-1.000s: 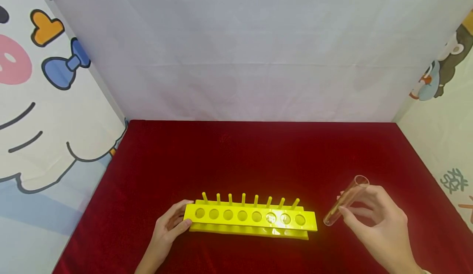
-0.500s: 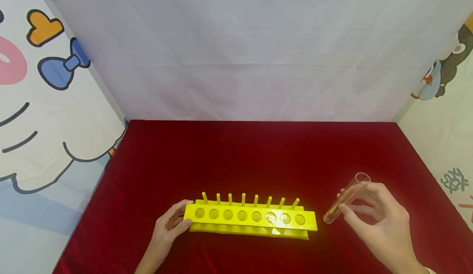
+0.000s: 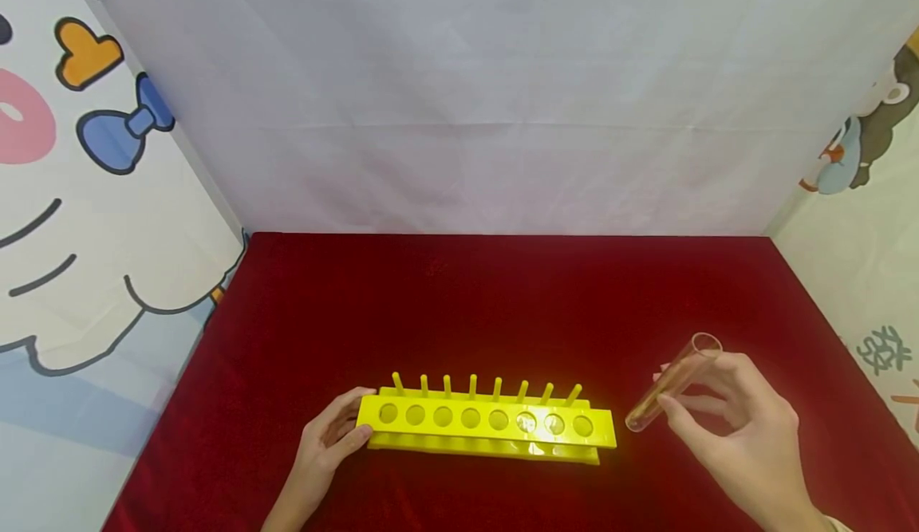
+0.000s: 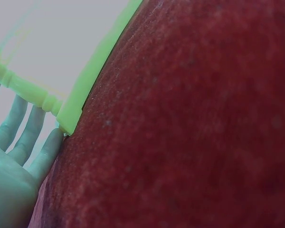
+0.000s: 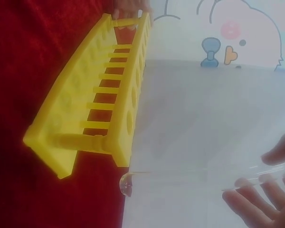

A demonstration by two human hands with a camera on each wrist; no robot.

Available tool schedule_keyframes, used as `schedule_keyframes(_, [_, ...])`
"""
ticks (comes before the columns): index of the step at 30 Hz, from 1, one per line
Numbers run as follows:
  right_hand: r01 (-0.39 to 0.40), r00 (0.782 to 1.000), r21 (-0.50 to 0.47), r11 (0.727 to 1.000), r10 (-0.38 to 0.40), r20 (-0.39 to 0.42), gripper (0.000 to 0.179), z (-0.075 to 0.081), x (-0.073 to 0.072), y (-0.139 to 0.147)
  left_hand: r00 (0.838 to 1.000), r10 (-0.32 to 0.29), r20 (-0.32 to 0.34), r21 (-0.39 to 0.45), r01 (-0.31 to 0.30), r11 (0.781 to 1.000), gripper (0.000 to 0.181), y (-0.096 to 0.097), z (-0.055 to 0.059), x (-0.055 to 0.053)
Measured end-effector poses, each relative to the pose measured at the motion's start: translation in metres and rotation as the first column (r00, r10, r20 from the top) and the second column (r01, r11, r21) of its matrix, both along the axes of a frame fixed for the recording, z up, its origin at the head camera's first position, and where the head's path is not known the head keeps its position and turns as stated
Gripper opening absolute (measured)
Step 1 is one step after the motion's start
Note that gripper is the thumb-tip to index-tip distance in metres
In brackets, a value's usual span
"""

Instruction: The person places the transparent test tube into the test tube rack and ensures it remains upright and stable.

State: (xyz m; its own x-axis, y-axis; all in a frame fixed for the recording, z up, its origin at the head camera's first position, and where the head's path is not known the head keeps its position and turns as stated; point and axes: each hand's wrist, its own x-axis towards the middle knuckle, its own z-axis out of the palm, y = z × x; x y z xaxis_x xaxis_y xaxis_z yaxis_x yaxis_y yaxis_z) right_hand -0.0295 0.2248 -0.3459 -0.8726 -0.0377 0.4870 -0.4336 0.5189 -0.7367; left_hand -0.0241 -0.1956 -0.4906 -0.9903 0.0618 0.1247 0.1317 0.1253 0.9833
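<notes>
A yellow test tube rack [image 3: 484, 437] stands on the red cloth, with one row of round holes and a row of upright pegs behind. My left hand [image 3: 323, 440] grips its left end, thumb on the top plate; in the left wrist view the fingers [image 4: 42, 154] touch the end of the rack. To the right of the rack, my right hand [image 3: 750, 424] pinches a clear glass test tube [image 3: 671, 382] between thumb and fingers. The tube tilts, mouth up to the right, its rounded bottom [image 5: 126, 184] near the rack's right end but apart from it.
Red cloth [image 3: 459, 301] covers the table. A plain pale wall sheet [image 3: 459, 117] hangs behind it. Sheets with cartoon prints flank the table at left [image 3: 179, 237] and right [image 3: 826, 253].
The right hand has shifted slightly upward, and the test tube leans a little more, its bottom slightly higher. The left hand and the rack have stayed in place.
</notes>
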Motion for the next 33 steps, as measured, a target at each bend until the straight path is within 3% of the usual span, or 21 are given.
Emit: schedule_keyframes(33, [-0.054,0.997,-0.016,0.998,0.054,0.047,0.047,0.017,0.008,-0.016,1.000,0.014,-0.009,-0.012,-0.014,1.000,0.038,0.000,0.000,0.000])
